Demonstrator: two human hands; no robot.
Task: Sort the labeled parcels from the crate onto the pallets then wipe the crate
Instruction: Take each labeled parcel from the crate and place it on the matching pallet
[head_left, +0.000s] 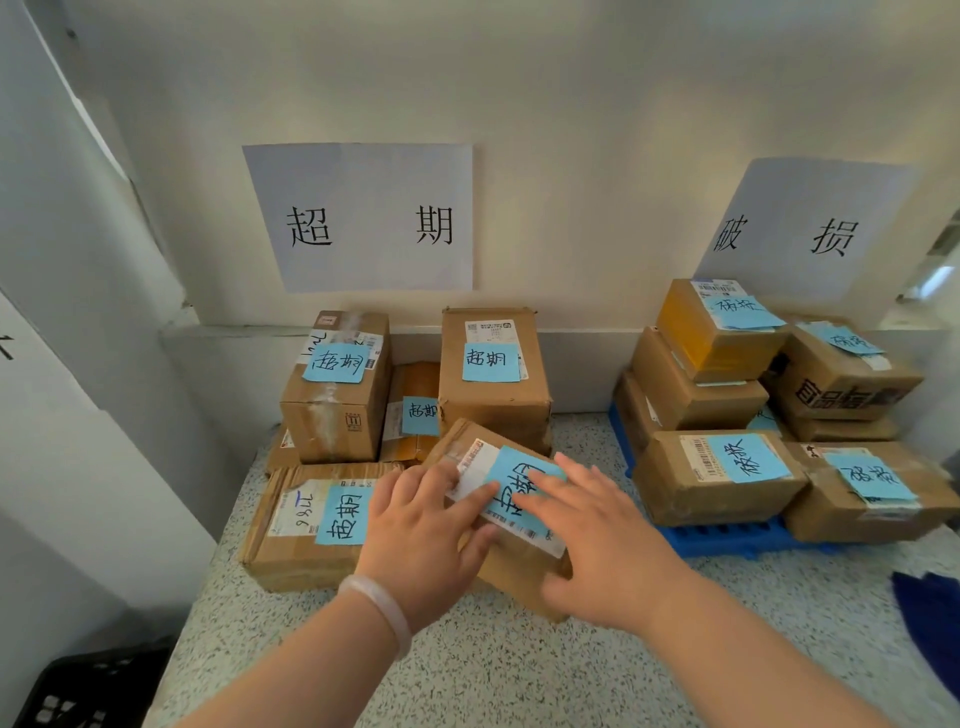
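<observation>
Black crate (78, 696) sits near left; ahead, our left hand (415, 525) and right hand (597, 545) lie flat, fingers (582, 478) spread straight, on a parcel (462, 439) askew on the floor (493, 675), just before the overdue stack (337, 395) under its sign (358, 218). We judge it is being placed: next, square it, let go, and return to the crate. A dark cloth (930, 613) lies near right, and beyond it the damaged stack (722, 478) on its pallet (727, 540) stands clear.

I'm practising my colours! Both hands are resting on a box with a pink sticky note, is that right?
Not quite: the sticky note is blue, not pink, as the head view shows. The left hand and right hand do both rest on that box.
</observation>
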